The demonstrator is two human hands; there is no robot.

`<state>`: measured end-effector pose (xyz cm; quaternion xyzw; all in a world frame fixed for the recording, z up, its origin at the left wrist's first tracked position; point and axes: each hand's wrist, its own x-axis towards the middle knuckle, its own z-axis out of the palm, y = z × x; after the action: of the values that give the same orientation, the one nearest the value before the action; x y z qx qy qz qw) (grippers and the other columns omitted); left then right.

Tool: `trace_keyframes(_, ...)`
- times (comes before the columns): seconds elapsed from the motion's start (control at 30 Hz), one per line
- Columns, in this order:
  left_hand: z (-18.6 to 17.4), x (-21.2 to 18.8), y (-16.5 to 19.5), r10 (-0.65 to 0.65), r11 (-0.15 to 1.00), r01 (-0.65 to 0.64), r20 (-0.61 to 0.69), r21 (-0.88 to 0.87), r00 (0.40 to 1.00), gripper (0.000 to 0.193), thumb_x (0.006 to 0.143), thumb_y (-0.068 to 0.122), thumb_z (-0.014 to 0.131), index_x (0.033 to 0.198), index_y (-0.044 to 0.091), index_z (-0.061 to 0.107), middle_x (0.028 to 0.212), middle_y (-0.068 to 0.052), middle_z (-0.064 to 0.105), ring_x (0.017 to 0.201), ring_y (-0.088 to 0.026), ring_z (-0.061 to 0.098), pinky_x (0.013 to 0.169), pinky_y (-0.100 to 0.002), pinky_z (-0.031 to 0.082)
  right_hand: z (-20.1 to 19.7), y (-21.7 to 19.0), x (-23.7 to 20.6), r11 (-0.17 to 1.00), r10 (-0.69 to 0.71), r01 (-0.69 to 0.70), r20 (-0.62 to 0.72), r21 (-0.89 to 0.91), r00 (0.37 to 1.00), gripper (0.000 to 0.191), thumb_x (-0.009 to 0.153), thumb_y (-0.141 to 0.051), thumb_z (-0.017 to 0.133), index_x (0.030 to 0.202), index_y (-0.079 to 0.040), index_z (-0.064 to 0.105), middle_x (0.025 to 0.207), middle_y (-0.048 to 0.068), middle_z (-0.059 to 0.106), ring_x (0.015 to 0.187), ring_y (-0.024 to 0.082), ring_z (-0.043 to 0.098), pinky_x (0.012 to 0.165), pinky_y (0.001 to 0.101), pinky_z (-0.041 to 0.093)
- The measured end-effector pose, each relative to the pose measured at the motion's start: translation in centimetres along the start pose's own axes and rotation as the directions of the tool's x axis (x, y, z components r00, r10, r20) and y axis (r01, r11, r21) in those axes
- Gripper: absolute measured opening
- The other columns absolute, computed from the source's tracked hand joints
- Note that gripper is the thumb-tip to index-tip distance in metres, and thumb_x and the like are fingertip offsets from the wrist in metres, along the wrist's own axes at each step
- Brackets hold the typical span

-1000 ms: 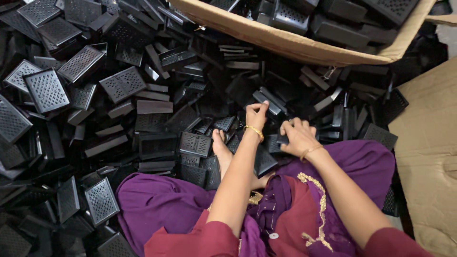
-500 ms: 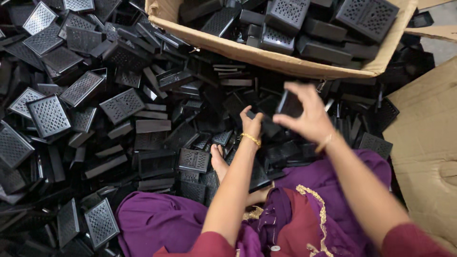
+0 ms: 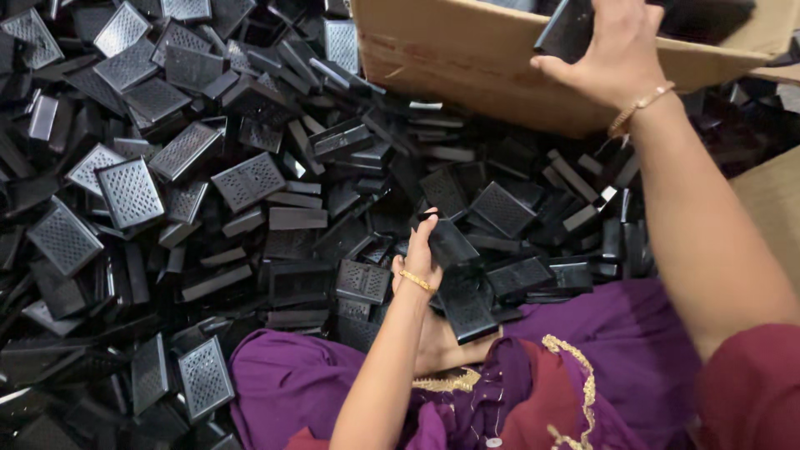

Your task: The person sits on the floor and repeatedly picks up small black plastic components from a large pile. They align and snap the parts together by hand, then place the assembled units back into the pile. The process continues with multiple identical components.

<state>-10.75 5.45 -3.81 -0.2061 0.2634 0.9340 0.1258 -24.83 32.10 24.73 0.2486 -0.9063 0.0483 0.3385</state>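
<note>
Packaging: two brown cardboard pieces, no labels, signs or screens.

Open corrugated cardboard carton (image 3: pixel 467 62), plain brown, rectangular, at the top centre to right; its long side wall faces the camera, its base sits against the heap of black perforated plastic parts (image 3: pixel 250 183), and more black parts lie inside it. A faint reddish mark shows on the wall near its left end. Flat brown cardboard panel (image 3: pixel 771 208) at the right edge, below the carton; only its corner is visible.
</note>
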Motion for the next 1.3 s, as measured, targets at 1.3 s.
trace_keyframes(1.3,4.8,-16.6,4.2,0.274,0.509,-0.673,0.64,0.536,0.718,0.073,0.105,0.042,0.034,0.162,-0.004,0.033,0.159,-0.018,0.047,0.148,-0.027,0.045,0.129,-0.038,0.024,-4.9,-25.8,-16.7,0.44,0.388,-0.657,0.53,0.613,0.754,0.086,0.061,-0.022,0.095,0.136,-0.002,0.058,0.121,0.011,0.063,0.113,0.024,0.069,0.099,0.0354,0.056)
